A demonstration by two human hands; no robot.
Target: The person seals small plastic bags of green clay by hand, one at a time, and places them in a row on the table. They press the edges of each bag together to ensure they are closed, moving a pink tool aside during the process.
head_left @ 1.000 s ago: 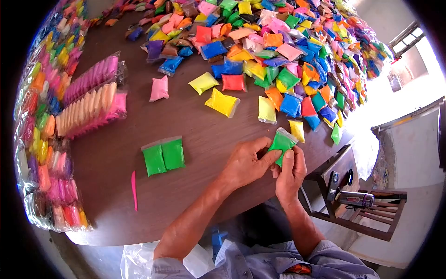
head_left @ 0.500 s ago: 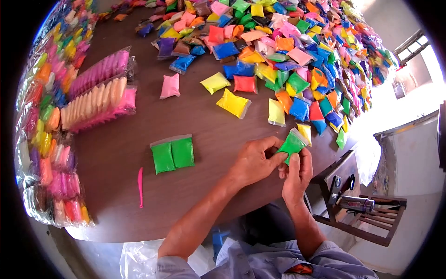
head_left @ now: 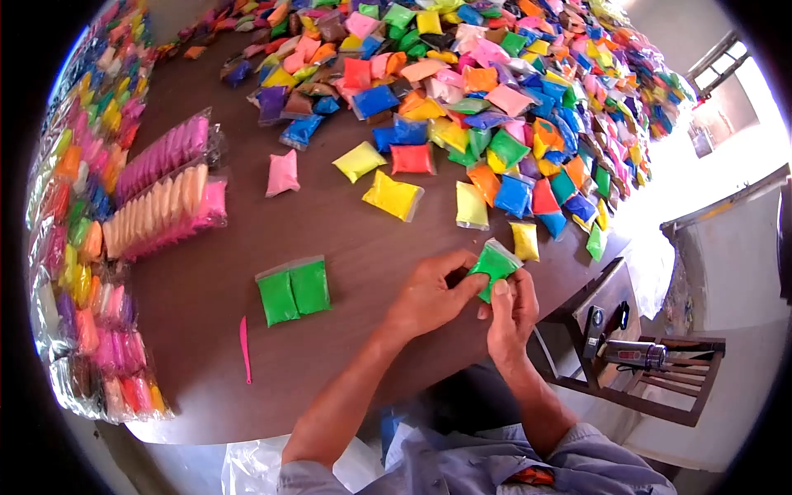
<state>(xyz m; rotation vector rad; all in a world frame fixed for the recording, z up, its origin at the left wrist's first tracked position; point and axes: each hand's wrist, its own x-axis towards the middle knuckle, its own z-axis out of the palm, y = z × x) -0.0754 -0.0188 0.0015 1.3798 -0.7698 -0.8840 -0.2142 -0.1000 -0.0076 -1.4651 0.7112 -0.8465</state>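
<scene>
Left hand [head_left: 433, 299] and right hand [head_left: 513, 318] now sit slightly nearer the person, bringing the held green packet [head_left: 498, 261] clear of the small yellow packet [head_left: 525, 242] it overlapped in view half a second ago. Both hands grip this one packet between thumb and fingers, above the table [head_left: 355, 247] near its edge. Counted on the tabletop: two green packets [head_left: 279, 299] side by side, one pink tool [head_left: 245, 351], one separate pink packet [head_left: 283, 173]. Packets in the mixed pile [head_left: 507, 99] are uncountable; the frame cuts its top. Fingers hide the held packet's lower part. Its long axis slants, clear sealed end pointing away and rightward.
</scene>
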